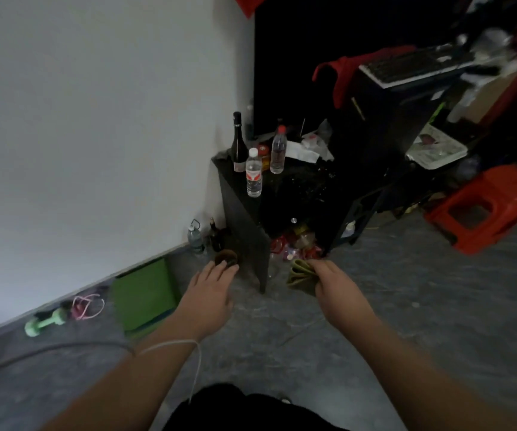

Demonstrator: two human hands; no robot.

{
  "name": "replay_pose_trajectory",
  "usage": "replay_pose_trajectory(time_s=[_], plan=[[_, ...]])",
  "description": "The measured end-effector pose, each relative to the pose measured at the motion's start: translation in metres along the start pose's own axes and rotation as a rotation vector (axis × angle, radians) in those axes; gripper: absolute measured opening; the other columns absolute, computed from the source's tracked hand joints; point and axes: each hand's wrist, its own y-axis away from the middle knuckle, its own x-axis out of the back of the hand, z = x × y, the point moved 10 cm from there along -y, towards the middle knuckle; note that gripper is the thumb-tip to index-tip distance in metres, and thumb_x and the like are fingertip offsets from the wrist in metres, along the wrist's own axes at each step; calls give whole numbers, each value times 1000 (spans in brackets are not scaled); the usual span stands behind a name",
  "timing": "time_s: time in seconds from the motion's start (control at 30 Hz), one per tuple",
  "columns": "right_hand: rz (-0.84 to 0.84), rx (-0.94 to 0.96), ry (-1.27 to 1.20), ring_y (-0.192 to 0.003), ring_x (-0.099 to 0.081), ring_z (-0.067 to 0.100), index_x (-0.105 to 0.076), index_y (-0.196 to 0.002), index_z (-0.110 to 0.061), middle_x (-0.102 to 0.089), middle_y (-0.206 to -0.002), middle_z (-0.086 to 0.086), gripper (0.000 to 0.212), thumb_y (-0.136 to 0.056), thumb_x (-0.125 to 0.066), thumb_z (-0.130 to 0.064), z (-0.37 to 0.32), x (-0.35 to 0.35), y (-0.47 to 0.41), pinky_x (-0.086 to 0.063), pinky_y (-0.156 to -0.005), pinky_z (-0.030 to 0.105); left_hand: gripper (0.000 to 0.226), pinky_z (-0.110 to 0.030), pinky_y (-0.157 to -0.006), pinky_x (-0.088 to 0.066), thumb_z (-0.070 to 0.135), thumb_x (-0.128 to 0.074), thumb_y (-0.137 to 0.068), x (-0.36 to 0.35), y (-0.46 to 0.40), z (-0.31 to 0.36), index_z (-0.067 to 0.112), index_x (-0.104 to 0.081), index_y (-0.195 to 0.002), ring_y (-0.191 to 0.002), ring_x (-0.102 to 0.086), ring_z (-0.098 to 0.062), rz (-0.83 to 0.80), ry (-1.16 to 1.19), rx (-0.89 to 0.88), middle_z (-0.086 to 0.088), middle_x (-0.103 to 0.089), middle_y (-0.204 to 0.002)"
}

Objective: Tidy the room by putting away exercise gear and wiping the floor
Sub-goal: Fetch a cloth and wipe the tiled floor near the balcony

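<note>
Right hand (333, 286) pinches folded olive cloth (301, 276).

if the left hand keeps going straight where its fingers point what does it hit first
Most likely the small brown pot on the floor just past the left hand; the fingertips already overlap its rim in this view. Depth is unclear, so the hand may be above it.

We're in a lived-in room of a home, corner used as workspace plus workout spot. Evidence: plain white wall (89, 119) meeting bare grey concrete floor (375, 306); black side table (244, 219) crowded with water bottles (254, 174) and a wine bottle (238, 141); keyboard (412, 66) on a dark desk; red plastic stool (484, 209). Along the wall we see a green dumbbell (45, 321), pink resistance band (89, 306), folded green mat (145, 297).
</note>
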Motion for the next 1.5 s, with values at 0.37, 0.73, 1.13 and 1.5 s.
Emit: replay_pose_trajectory(time_s=[0.37,0.73,1.13,1.5], plan=[[-62,-98,-42,-120,-52,34,-47,-141,-10,-49,-138,15,48,-94,-44,-3,53,-49,-268,-42,-101,39,67,-46,-121,-15,29,-46,-94,-35,-221,-55,26,-18,-154,-150,-12,-28,-154,49,-31,-5,-19,-163],[5,-202,-33,-134,-42,31,-39,-148,-11,-41,-149,15,59,-91,-42,3,96,-122,-412,-38,-112,42,69,-47,-120,-16,25,-47,-94,-74,-378,-72,23,-17,-156,-150,-12,-31,-209,166,-46,-8,-20,-162],[-236,-9,130,-147,-25,29,-27,-153,-15,-31,-158,14,62,-96,-41,-34,90,-216,-381,-25,-119,48,75,-47,-120,-14,23,-50,-92,-137,-389,-75,20,-12,-156,-150,-9,-32,-275,243,90,-13,-15,-162],[-431,222,314,-152,7,21,-12,-158,-22,0,-167,1,78,-90,-50,-16,132,-173,-440,-6,-124,43,83,-48,-120,-3,51,-48,-95,-139,-427,-21,14,-7,-156,-151,4,-31,-161,223,107,-11,-4,-165]])
